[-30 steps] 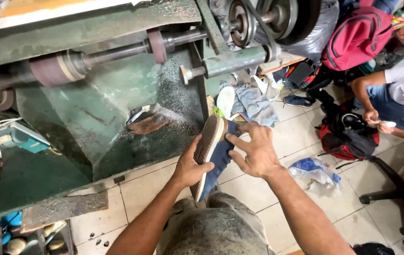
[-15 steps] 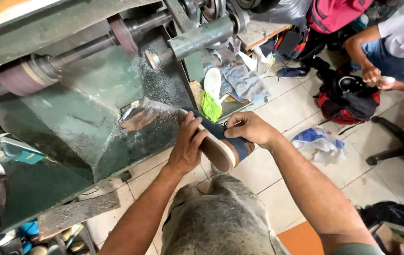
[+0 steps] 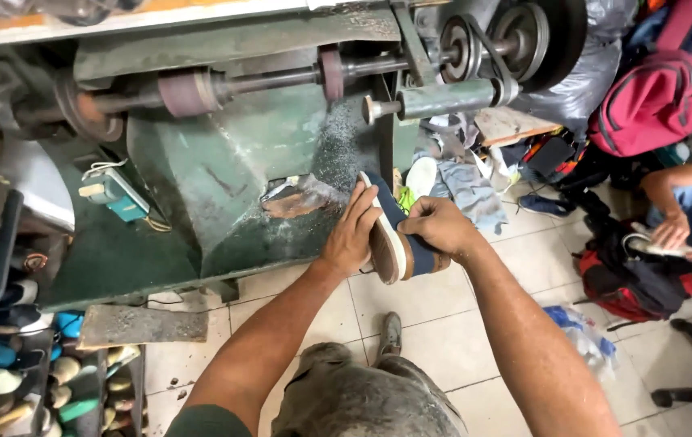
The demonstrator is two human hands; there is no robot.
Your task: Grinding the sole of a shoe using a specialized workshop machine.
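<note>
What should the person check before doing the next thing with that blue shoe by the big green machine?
1. Both hands on the shoe: ok. The left hand lies flat against the pale sole and the right hand wraps the dark blue canvas shoe with the tan-edged sole.
2. Firm grip: cannot tell; the right hand's fingertips are hidden.
3. Shoe away from the long steel shaft with reddish sanding drums: ok, it is held below it.
4. Shaft spinning or stopped: cannot tell.
5. Floor around the feet: not ok; cloth scraps and a plastic bag lie close by.
6. Seated person's hands: ok, well apart.
</note>
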